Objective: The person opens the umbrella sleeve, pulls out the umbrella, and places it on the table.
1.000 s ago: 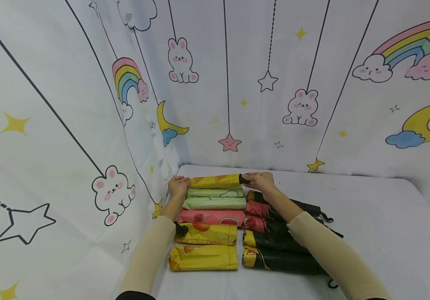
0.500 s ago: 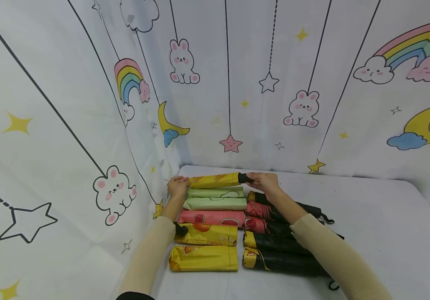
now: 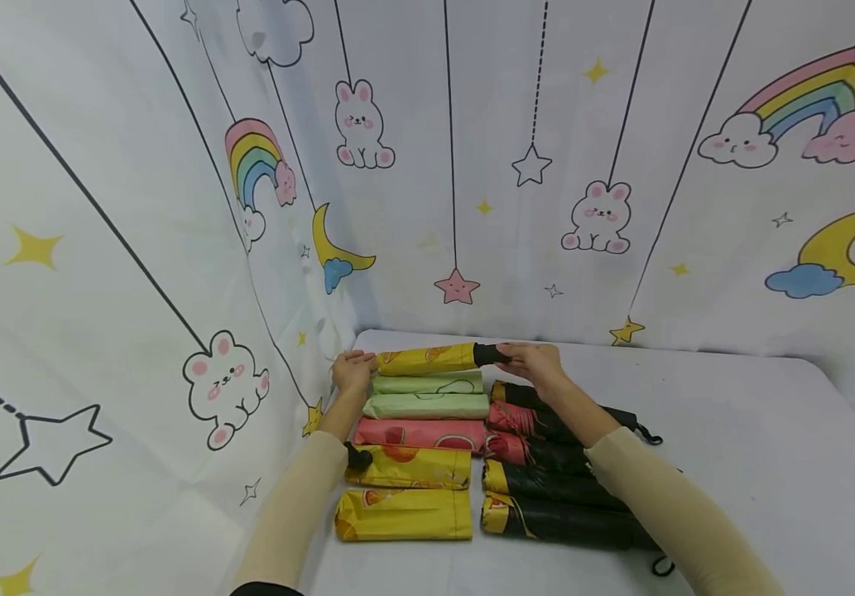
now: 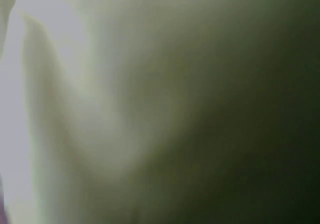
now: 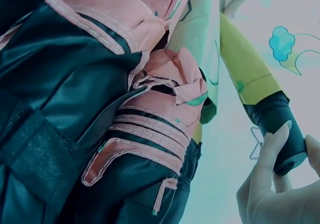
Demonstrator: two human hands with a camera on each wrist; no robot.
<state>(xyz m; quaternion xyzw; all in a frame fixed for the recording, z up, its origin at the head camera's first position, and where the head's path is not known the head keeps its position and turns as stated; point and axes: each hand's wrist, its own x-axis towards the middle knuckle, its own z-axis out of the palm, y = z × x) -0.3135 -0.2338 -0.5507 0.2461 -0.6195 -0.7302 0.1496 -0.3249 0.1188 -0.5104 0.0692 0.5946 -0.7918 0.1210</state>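
At the back of the table, a yellow umbrella sleeve [image 3: 427, 359] with orange-slice prints is held level. Out of its right end sticks the black handle of a folded umbrella [image 3: 485, 354]. My right hand [image 3: 535, 366] pinches that handle between thumb and fingers, as the right wrist view shows at the black handle [image 5: 279, 134]. At the sleeve's left end my left hand [image 3: 353, 371] grips the fabric. The rest of the umbrella is hidden inside the sleeve. Blurred, pale cloth or skin fills the left wrist view.
Two green sleeves [image 3: 427, 406], a pink sleeve [image 3: 420, 434] and two yellow sleeves [image 3: 405, 515] lie stacked in a column in front. Right of them lie several black folded umbrellas [image 3: 561, 523] with yellow or pink edges, partly under my right forearm. A printed curtain [image 3: 501, 248] stands behind the table.
My right hand has moved a little to the right, and more of the black handle shows outside the yellow sleeve. My left hand has stayed at the sleeve's left end.
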